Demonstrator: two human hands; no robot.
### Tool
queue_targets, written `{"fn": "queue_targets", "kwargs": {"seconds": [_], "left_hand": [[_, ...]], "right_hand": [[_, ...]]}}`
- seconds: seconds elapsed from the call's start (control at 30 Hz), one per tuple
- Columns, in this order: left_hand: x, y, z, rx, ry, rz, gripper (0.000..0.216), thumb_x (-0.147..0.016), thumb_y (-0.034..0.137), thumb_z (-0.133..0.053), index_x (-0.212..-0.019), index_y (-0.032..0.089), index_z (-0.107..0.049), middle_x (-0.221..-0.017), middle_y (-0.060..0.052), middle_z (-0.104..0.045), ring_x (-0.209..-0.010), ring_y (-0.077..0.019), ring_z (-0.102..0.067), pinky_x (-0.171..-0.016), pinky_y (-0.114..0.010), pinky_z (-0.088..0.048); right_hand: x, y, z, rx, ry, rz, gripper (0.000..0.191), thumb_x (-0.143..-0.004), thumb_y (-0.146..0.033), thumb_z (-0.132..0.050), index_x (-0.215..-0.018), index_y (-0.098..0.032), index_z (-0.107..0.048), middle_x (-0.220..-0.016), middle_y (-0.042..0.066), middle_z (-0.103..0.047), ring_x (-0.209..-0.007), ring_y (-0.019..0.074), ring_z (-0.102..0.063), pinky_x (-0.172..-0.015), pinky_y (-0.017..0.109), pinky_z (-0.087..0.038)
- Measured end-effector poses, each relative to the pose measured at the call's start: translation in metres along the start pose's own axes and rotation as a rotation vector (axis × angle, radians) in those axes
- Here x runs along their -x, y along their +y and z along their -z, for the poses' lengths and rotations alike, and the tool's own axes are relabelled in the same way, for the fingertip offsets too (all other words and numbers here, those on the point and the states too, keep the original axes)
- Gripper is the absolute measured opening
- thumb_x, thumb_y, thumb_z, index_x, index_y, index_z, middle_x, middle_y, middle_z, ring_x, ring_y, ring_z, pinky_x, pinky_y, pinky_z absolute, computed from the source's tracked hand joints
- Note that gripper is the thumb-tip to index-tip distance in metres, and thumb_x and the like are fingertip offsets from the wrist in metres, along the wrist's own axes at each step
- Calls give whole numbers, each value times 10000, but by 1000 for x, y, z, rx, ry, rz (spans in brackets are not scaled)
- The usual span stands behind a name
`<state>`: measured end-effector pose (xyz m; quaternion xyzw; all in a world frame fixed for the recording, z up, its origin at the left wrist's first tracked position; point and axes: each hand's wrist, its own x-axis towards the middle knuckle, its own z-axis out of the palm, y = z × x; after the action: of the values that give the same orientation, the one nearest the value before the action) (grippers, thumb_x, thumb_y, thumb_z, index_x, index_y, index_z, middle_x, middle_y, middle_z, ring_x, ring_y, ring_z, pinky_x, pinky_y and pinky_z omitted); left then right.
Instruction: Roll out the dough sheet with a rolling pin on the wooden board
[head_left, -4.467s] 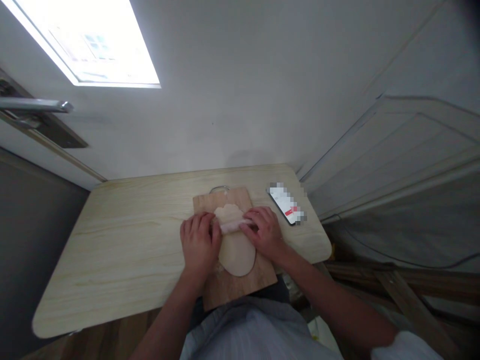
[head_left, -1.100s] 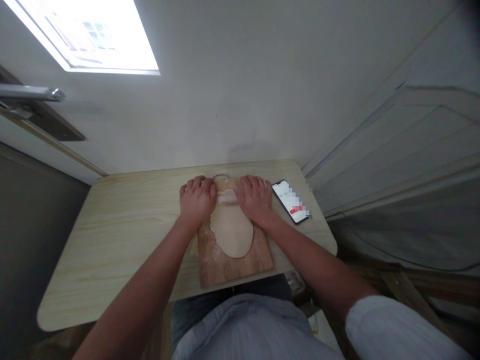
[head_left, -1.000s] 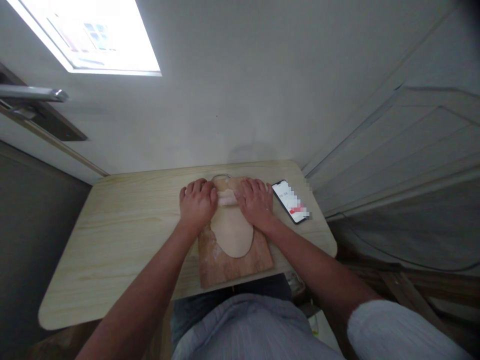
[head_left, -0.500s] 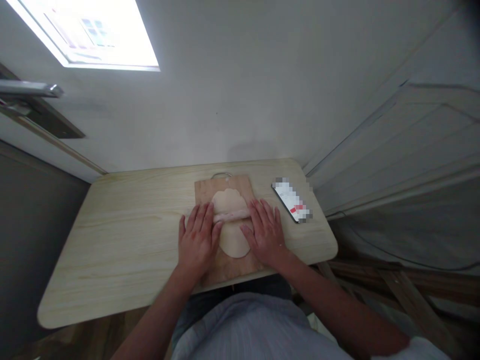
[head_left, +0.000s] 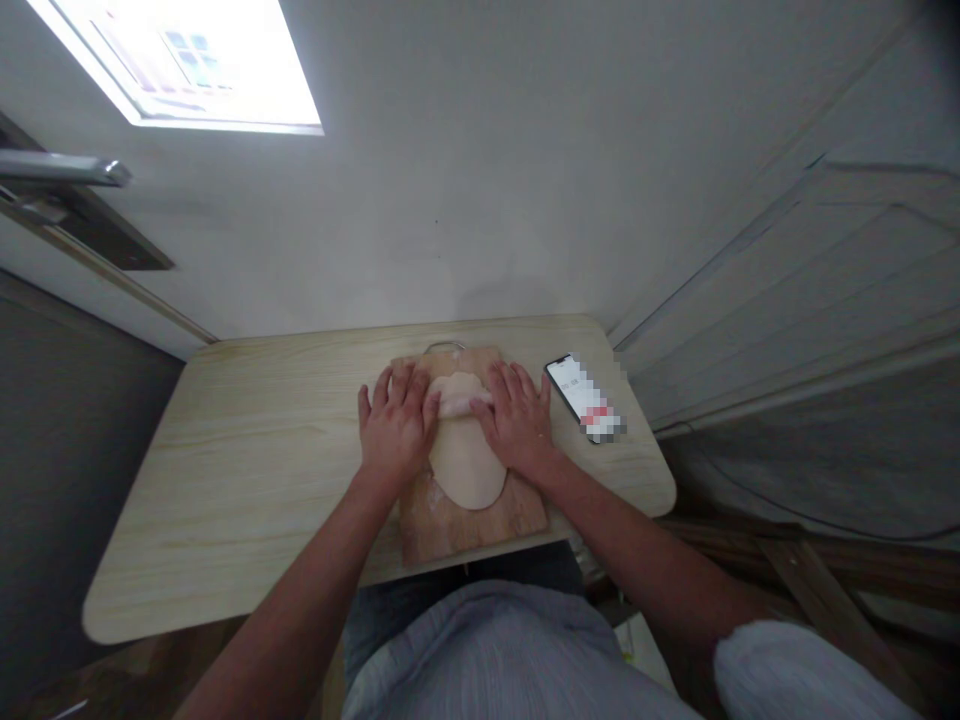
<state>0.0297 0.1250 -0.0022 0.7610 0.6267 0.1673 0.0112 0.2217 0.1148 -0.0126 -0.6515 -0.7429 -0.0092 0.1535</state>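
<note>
"So, how do your hands sit over the board [head_left: 435, 540]?"
"Your left hand [head_left: 394, 430] and right hand [head_left: 523, 425] lie over opposite sides of the rolling pin [head_left: 457, 402], fingers stretched and slightly spread, not wrapped round, probably so you press evenly."
"And your dough [head_left: 470, 465]?"
"Flat on the board, beneath the pin. Your phone [head_left: 571, 383] lies right of the board, likely to keep it readable."

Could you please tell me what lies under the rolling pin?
Flattened dough lies beneath the rolling pin, on a wooden board. The left hand and right hand cover the pin's ends, so what is under those cannot be seen.
</note>
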Motion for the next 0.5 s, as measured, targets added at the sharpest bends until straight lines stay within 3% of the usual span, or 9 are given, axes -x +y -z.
{"fn": "queue_targets", "kwargs": {"seconds": [0.5], "left_hand": [[-29, -4, -3, 1, 18, 26, 481, -1037, 434, -268, -1330, 276, -616, -1470, -78, -575, -1390, -321, -446, -1172, -603, -258]], "right_hand": [[-34, -2, 3, 41, 0, 15, 479, -1052, -534, -327, -1330, -243, -587, -1477, 104, -554, -1308, 293, -458, -1119, 538, -220]]}}
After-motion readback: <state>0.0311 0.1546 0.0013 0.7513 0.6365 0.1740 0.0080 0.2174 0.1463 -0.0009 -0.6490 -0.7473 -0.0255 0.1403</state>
